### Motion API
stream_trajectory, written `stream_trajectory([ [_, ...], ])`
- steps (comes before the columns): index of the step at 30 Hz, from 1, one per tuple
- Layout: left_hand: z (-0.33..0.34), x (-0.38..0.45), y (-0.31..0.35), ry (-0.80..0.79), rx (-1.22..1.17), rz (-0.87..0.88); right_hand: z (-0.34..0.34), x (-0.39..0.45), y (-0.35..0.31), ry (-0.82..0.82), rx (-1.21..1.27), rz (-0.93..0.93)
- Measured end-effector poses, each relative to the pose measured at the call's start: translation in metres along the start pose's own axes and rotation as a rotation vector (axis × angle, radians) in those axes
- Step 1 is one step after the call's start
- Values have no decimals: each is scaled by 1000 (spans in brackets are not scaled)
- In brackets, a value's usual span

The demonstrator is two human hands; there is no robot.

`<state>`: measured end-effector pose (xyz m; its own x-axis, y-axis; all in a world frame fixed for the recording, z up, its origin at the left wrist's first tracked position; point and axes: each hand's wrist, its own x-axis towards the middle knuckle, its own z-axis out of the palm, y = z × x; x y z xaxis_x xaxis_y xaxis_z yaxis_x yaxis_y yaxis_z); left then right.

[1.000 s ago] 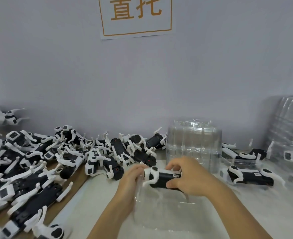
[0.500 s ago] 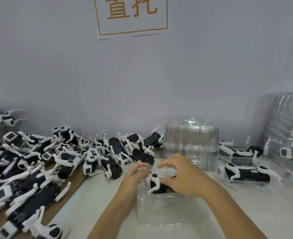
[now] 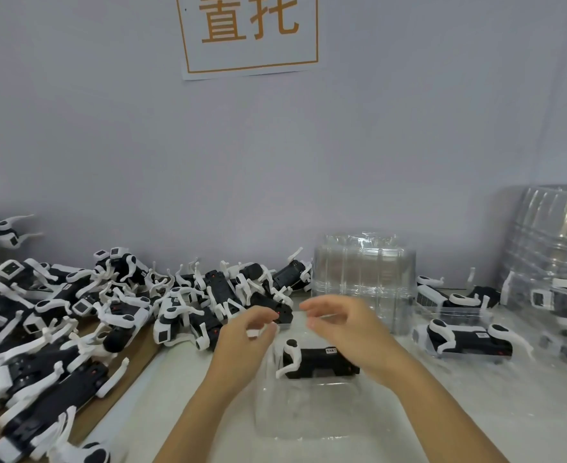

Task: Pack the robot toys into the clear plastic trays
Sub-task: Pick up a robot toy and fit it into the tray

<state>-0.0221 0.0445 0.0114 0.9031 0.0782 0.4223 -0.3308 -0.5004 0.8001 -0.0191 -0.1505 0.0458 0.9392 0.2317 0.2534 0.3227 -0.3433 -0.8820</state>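
Hands above a clear tray at bench centre, neither gripping anything. Left hand with fingers loosely curled, empty, just left of a black-and-white robot toy. Right hand with fingers relaxed and spread, over the toy's right end, hiding that part. Toy lying lengthwise in the tray's far section, white leg at its left end. Behind, a stack of clear trays upright near the wall. To the right, another toy lying in its own tray, more packed ones past it, and a second tall stack at the edge. To the left, a heap of loose robot toys. On the wall, a paper sign with orange characters.
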Motion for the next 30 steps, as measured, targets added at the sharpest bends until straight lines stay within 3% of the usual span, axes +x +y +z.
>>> stream_trajectory([
  [2,-2,0,16,-70,152,128,-12,2,-2,113,97,6],
  [7,22,-12,50,-596,535,260,-44,1,-3,258,137,6],
  [11,33,-14,48,-501,685,355,-60,0,-2,305,148,32],
  [15,20,-4,45,-342,499,333,-67,2,-3,364,176,52],
  [21,-5,10,44,-73,20,101,-41,7,-16,415,283,42],
  [23,-8,10,45,-44,-192,11,-29,5,-22,347,180,-49],
  [26,-9,8,52,-8,-634,-210,-10,-2,-29,94,-46,-171],
  [30,-16,9,53,32,-851,-321,5,-3,-32,125,-239,-316],
])
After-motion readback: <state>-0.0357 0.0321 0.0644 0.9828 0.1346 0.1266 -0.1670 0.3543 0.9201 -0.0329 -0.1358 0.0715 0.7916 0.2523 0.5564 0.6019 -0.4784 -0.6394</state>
